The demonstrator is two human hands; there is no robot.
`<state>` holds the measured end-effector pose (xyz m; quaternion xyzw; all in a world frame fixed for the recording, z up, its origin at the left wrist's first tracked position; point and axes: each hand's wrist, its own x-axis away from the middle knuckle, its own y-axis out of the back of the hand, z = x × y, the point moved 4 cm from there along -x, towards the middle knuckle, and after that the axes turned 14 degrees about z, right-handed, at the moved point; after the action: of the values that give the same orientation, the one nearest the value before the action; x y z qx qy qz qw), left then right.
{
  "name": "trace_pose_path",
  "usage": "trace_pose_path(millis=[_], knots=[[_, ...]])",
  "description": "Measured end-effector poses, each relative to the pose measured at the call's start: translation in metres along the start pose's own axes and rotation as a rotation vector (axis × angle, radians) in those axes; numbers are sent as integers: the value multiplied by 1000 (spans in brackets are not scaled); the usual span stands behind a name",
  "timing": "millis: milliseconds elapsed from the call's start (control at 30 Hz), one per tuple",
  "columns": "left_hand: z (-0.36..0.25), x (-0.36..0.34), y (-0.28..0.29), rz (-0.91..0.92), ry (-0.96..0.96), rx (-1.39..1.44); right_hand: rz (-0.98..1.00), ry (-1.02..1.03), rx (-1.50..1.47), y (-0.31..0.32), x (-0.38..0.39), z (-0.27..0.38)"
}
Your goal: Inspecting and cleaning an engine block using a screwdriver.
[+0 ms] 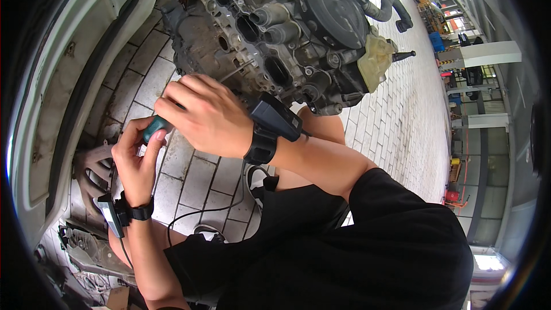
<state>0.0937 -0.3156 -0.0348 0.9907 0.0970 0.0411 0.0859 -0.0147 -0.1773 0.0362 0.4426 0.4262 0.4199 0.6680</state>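
A screwdriver (154,128) with a dark green handle is in both my hands. My left hand (136,158) pinches the end of the handle between thumb and fingers. Closer to the engine, my right hand (206,116) is closed round the front of the handle, its fingers hiding much of it. The thin metal shaft reaches from there up to the right, its tip at the side of a dirty car engine (232,23). Whether the tip sits on a fastener, I cannot tell. Near the tip is a row of dark oval ports (278,71) in the engine's metal face.
A round black cover (334,12) and a yellowed plastic part (376,63) sit on the engine. At left runs a pale vehicle body panel (74,51). A rusty manifold (94,166) lies on the tiled floor (215,195). A cable (201,211) hangs between my wrist straps.
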Motion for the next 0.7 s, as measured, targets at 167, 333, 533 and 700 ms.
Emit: trace_pose_path(millis=[167, 333, 533, 700], knots=[[-26, -1, -2, -95, -182, -34, 17, 21, -21, 1, 1, -2], [-8, 0, 4, -88, -126, -75, -49, 28, -97, 4, 1, -1], [5, 3, 6, 22, -11, -89, 46, 38, -5, 2, 1, 0], [-24, -2, -3, -161, -279, 100, 34, 51, -37, -1, 3, -4]])
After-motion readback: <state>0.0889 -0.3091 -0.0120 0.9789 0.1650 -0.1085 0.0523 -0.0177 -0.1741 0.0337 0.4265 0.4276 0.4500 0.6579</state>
